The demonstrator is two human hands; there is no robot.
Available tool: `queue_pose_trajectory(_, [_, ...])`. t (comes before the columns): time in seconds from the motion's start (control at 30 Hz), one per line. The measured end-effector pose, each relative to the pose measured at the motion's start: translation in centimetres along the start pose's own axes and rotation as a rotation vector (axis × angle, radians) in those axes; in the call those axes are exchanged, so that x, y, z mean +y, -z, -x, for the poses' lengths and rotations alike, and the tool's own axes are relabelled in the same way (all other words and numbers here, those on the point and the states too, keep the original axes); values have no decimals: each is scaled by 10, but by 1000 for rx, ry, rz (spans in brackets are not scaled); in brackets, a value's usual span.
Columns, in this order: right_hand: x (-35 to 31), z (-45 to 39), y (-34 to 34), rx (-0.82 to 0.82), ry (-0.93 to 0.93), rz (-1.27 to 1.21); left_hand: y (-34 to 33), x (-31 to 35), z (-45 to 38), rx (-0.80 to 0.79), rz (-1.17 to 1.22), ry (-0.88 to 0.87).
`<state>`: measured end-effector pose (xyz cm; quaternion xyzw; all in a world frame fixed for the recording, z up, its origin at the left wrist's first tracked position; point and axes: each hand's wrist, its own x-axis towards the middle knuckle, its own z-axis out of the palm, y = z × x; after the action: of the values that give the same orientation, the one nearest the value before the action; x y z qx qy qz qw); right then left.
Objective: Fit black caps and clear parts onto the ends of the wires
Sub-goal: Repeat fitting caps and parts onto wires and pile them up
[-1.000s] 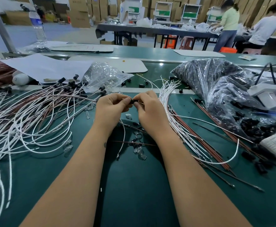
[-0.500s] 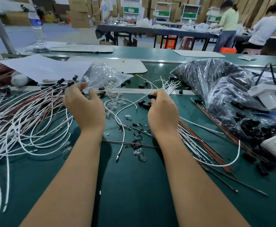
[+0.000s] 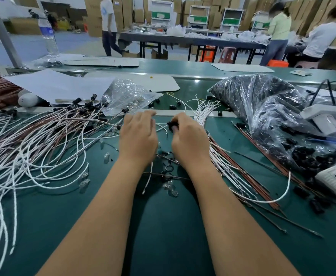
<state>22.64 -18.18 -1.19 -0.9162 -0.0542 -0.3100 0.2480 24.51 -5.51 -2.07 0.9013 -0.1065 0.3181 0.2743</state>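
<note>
Presently, item one: my right hand (image 3: pixel 190 139) was pinching a black cap (image 3: pixel 171 125) between curled fingers (image 3: pixel 176 128), held just above the green surface (image 3: pixel 163 226) near the far rail. Item two: my left hand (image 3: pixel 138 139) lay palm down just beside it, fingers (image 3: pixel 143 116) loosely spread; whether they had hold of the white wire (image 3: pixel 162 126) running between the hands, I could not tell. Item three: finished wires (image 3: pixel 43 136), white and brown, already capped at their far ends, fanned out to the left. Item four: uncapped wires (image 3: pixel 205 110) bunched just right of my right hand. Item five: loose clear parts (image 3: pixel 170 188) and small black pieces (image 3: pixel 169 168) scattered between my forearms; a bag of black caps (image 3: pixel 262 108) to the right, a clear bag (image 3: pixel 127 96) to the left. Risks, as judged: the cap was small and mostly hidden behind my own fingers, so the wire end could miss the bore and bend or fray; a loose pinch could let the cap drop among the black pieces below and be lost; my forearms could sweep the clear parts off; the nearby loops could snag my left wrist and drag capped ends out of order.
</note>
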Motion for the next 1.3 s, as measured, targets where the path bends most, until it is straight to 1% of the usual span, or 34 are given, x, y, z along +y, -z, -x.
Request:
queue_pose_trajectory(0.07, [6, -1, 2, 23, -76, 20, 5, -10, 0, 36, -143, 73])
queue_pose_trajectory(0.17, [11, -1, 2, -11, -139, 73, 7, -12, 3, 6, -299, 188])
queue_pose_trajectory(0.2, [10, -1, 1, -31, -139, 78, 6, -10, 5, -9, -345, 195])
queue_pose_trajectory(0.27, [7, -2, 0, -56, -121, 53, 3, -3, 6, -6, -362, 96])
queue_pose_trajectory(0.33, [3, -2, 1, -76, -95, -33, 0, 9, 5, -28, -217, -70])
queue_pose_trajectory(0.37, [2, -2, 1, -92, -80, -77, -1, 16, 7, -70, -121, -115])
queue_pose_trajectory(0.4, [1, -2, 1, -107, -67, -105, -1, 21, 8, -109, -37, -121])
queue_pose_trajectory(0.47, [0, -1, 2, -116, -53, -111, -1, 23, 8, -109, 19, -99])
queue_pose_trajectory(0.53, [0, 0, 1, -104, -47, -77, 1, 16, 7, -63, -47, -57])
queue_pose_trajectory(0.6, [2, 0, 1, -88, -59, -62, 4, 6, 5, -16, -105, 29])
queue_pose_trajectory(0.67, [2, 0, 2, -89, -63, -83, 6, -3, 4, 0, -104, 103])
queue_pose_trajectory(0.73, [3, 0, 2, -100, -61, -106, 6, -6, 4, -7, -90, 114])
queue_pose_trajectory(0.83, [3, 1, 2, -111, -64, -163, 4, 2, 4, 27, -50, -28])
queue_pose_trajectory(0.9, [2, 1, 0, -118, -45, -175, 1, 12, 5, 5, 17, -143])
queue_pose_trajectory(0.93, [2, 2, -1, -120, -34, -173, -1, 15, 6, -20, 62, -170])
queue_pose_trajectory(0.97, [1, 2, -2, -125, -24, -175, -3, 16, 7, -43, 103, -162])
queue_pose_trajectory(1.0, [1, 2, -3, -136, -15, -182, -4, 15, 7, -55, 132, -118])
queue_pose_trajectory(1.07, [2, 1, -4, -162, -5, -200, -4, 8, 5, -39, 141, 36])
queue_pose_trajectory(1.13, [4, 1, -4, -171, -4, -216, -1, 2, 3, 1, 171, 133])
queue_pose_trajectory(1.3, [9, 0, -5, -130, -20, -321, 4, 2, 3, -43, 432, 165])
